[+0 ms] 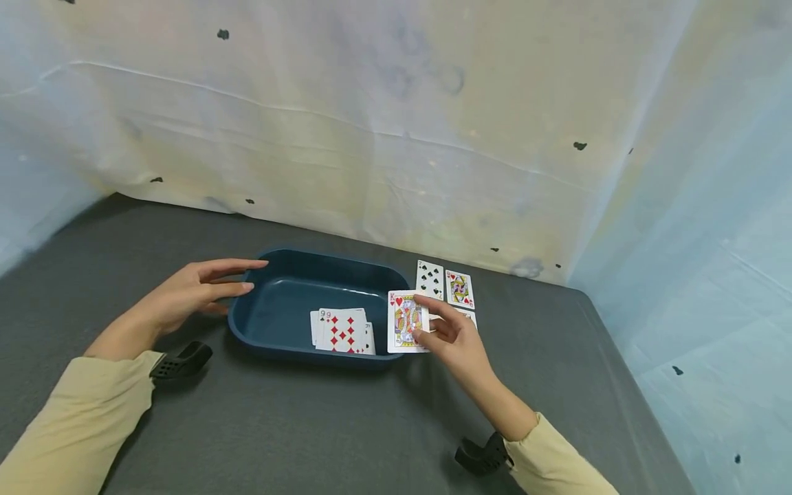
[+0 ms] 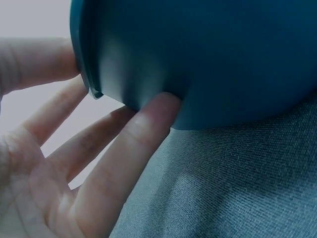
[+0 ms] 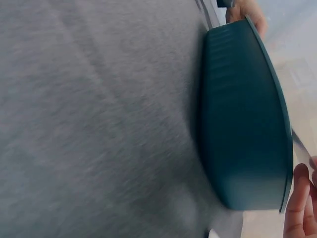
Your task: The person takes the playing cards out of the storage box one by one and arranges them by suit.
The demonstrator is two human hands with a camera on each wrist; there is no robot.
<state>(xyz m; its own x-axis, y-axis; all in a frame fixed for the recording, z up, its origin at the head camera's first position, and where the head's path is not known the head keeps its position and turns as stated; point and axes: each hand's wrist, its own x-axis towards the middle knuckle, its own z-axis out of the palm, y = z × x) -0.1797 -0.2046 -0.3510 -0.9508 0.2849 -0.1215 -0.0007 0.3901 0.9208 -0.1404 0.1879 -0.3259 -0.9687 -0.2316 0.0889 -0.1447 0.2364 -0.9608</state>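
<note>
My right hand pinches a king of hearts playing card between thumb and fingers, face up over the right end of a dark blue tray. In the right wrist view, only the card's thin edge shows, by the fingertips. Inside the tray lie several overlapping cards, a nine of diamonds on top. At the tray's left end is my left hand, its fingers extended and touching the rim and outer wall, as the left wrist view shows.
Right of the tray, a spades card and a red-suit face card lie on the dark grey table. Another card there is partly covered by my right hand. Pale cloth walls stand behind and beside the table.
</note>
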